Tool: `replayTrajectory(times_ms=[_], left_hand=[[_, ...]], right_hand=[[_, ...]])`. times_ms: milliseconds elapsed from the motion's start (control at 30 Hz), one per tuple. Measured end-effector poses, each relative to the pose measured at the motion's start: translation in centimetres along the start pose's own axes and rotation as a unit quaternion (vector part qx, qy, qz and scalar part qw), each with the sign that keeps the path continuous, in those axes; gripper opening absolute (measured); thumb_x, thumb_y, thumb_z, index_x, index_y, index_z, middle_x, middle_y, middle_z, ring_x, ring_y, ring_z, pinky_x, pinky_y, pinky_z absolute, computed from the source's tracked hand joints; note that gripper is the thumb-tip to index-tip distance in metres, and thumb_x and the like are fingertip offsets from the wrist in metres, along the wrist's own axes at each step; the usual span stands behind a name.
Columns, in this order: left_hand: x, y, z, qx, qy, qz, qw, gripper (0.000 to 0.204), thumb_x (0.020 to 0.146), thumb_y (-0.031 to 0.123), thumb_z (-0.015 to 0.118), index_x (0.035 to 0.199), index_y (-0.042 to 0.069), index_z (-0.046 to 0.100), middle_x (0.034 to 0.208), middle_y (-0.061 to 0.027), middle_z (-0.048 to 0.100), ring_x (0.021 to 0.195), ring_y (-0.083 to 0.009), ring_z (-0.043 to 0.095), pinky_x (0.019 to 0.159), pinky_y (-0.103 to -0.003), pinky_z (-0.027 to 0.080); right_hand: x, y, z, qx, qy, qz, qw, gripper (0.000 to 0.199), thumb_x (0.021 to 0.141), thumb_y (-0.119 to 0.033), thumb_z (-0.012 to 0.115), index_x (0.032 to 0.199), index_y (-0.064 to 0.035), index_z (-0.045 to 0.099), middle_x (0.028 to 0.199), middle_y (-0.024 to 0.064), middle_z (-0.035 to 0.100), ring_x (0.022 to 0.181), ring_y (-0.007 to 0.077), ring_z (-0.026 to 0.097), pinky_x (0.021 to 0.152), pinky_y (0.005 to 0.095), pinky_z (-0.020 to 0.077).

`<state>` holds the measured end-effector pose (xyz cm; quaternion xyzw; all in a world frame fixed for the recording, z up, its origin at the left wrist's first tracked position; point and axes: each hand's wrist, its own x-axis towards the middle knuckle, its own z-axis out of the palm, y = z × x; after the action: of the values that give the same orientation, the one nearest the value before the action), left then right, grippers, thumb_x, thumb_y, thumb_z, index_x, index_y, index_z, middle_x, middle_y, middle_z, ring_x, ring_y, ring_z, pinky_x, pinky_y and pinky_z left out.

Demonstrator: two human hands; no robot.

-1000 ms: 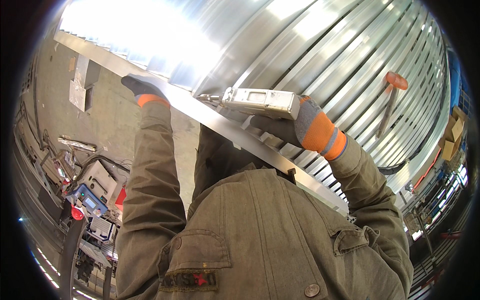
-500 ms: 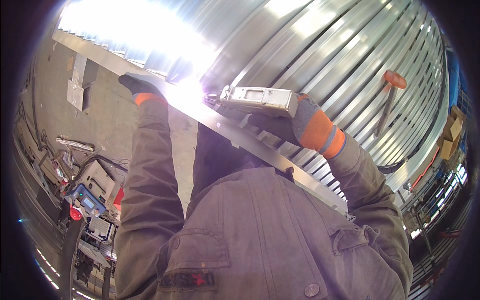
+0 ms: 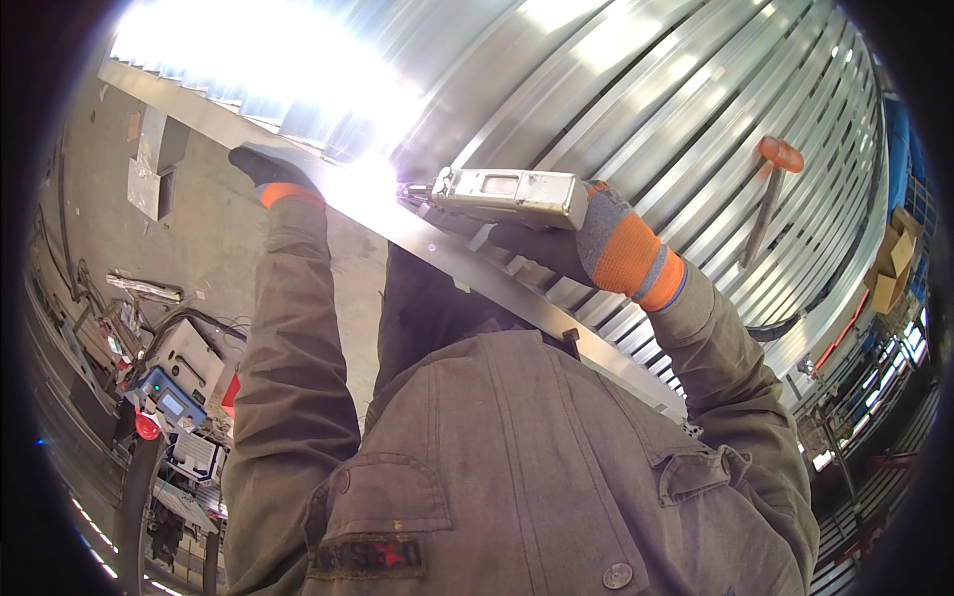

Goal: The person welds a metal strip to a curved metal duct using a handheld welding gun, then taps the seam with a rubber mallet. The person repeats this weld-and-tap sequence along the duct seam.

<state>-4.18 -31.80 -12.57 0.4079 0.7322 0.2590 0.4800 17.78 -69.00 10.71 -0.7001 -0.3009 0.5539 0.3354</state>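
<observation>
My right hand [image 3: 611,238], in a grey and orange glove, is closed round a white boxy handheld welding gun [image 3: 512,197]. Its nozzle points left at a long flat metal bar [image 3: 477,270], where a white glare hides the contact point. Along the bar's near edge, left of the glare, lies my left hand [image 3: 278,171] in a dark glove with an orange cuff. Its fingers stretch out to the left, partly lost in shadow. Beyond the bar run several parallel shiny metal slats [image 3: 606,119], their ends meeting it.
A hammer [image 3: 780,154] with an orange head rests on the slats at right. Cardboard boxes [image 3: 894,260] stand beyond them. To the lower left are a blue control box with a screen [image 3: 169,399] and cables. A metal piece [image 3: 149,184] lies on the floor.
The whole view has shifted slightly left, and the purple tint of the glare has faded. Both hands and the welding gun keep nearly the same place against the bar.
</observation>
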Motion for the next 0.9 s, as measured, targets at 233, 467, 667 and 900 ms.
replayTrajectory(times_ms=[233,467,667,900], left_hand=[[0.7,-0.6,-0.3,0.038,0.002,0.023,0.999,0.07,0.109,0.061,0.051,0.159,0.012,0.061,0.162,-0.0068,0.062,0.145,-0.023,0.06,0.119,-0.038,0.045],[2.5,-2.6,-0.9,0.306,-0.005,0.099,0.947,0.067,0.109,0.058,0.052,0.157,0.012,0.062,0.162,-0.0067,0.063,0.145,-0.023,0.061,0.119,-0.038,0.045],[4.1,-5.0,-1.8,0.708,-0.045,0.217,0.671,0.064,0.11,0.056,0.053,0.156,0.013,0.064,0.161,-0.0067,0.063,0.145,-0.0229,0.061,0.118,-0.038,0.046],[5.9,-6.7,-2.4,0.855,-0.077,0.299,0.416,0.061,0.11,0.053,0.054,0.155,0.013,0.065,0.161,-0.0066,0.064,0.145,-0.0229,0.061,0.118,-0.038,0.046]], right_hand=[[0.0,0.1,-0.2,-0.014,-0.015,0.012,1.0,0.042,0.103,-0.023,0.083,0.14,-0.0061,0.074,0.116,0.011,0.083,0.1,0.0173,0.079,0.085,0.0332,0.0647],[0.2,1.1,0.0,-0.049,-0.02,0.019,0.998,0.043,0.101,-0.016,0.084,0.142,-0.0062,0.073,0.12,0.0111,0.082,0.103,0.0171,0.078,0.088,0.0339,0.0652],[0.0,0.8,0.0,-0.046,-0.011,0.008,0.999,0.045,0.101,-0.015,0.084,0.143,-0.007,0.073,0.12,0.0105,0.083,0.102,0.0164,0.078,0.088,0.0339,0.0649],[-0.1,0.1,-0.5,-0.086,-0.041,0.065,0.993,0.045,0.104,-0.034,0.077,0.142,-0.0105,0.074,0.117,0.0102,0.083,0.1,0.0179,0.079,0.086,0.0338,0.0649]])
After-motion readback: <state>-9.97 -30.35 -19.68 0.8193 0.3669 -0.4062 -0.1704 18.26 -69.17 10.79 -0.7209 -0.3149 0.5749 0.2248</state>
